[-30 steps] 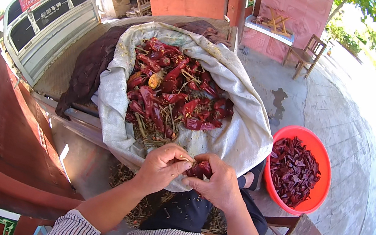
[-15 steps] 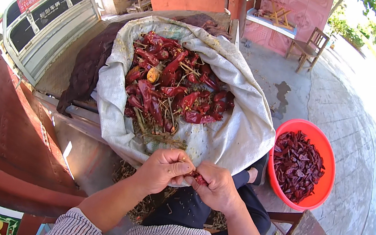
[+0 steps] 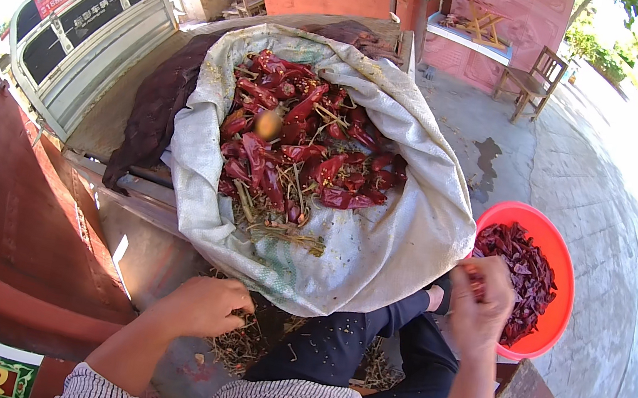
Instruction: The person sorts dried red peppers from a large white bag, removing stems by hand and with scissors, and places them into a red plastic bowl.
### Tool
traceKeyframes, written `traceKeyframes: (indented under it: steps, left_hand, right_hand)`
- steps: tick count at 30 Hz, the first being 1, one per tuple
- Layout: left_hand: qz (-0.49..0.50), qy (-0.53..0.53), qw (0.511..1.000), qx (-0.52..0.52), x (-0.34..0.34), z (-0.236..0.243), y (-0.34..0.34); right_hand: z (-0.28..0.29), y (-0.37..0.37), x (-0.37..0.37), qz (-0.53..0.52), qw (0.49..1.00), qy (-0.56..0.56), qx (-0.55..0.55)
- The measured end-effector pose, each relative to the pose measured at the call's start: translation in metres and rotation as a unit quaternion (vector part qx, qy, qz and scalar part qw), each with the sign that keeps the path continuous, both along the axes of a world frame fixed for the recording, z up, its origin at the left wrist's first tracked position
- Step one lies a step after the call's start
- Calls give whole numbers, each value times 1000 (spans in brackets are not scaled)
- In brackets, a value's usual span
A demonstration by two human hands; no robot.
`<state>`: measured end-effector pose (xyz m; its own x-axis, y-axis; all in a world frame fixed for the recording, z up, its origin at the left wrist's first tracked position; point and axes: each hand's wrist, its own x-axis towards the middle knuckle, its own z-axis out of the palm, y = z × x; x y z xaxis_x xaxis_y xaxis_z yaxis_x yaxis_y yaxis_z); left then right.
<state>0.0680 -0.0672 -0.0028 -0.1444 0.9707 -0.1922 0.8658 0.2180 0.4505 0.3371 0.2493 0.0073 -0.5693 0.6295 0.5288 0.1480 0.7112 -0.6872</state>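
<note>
The right hand [image 3: 485, 301] is near 4 o'clock, at the 8 o'clock edge of a red tub [image 3: 565, 292]. Its grip is closed around a dark red pepper [image 3: 475, 282], which looks blurry. I cannot tell if the hand touches the tub. Lots of dark red bits [image 3: 528, 268] lie in the tub. The left hand [image 3: 212, 306] is at 7 o'clock, near the pale sack [image 3: 421, 241]. Its fingers bend and its grip is partly open, but I cannot tell if something tiny is inside. Big red peppers [image 3: 296, 125] and dry stalks [image 3: 296, 236] lie in the sack, toward 11 o'clock. A wooden chair [image 3: 532, 83] stands at 2 o'clock.
</note>
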Motion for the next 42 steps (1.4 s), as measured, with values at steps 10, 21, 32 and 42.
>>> traceKeyframes:
  steps: [10, 21, 32, 42]
  left_hand:
    - [126, 57, 939, 314, -8, 32, 99]
    - [121, 184, 872, 437, -59, 12, 158]
    - [44, 0, 931, 361, 21, 56, 96]
    - [-49, -142, 919, 365, 17, 38, 95]
  right_hand:
    - [-16, 48, 54, -211, 977, 1, -3]
    - [-51, -42, 0, -9, 993, -26, -118]
    - [26, -71, -59, 121, 984, -4, 130]
    - [4, -73, -69, 301, 952, -40, -29]
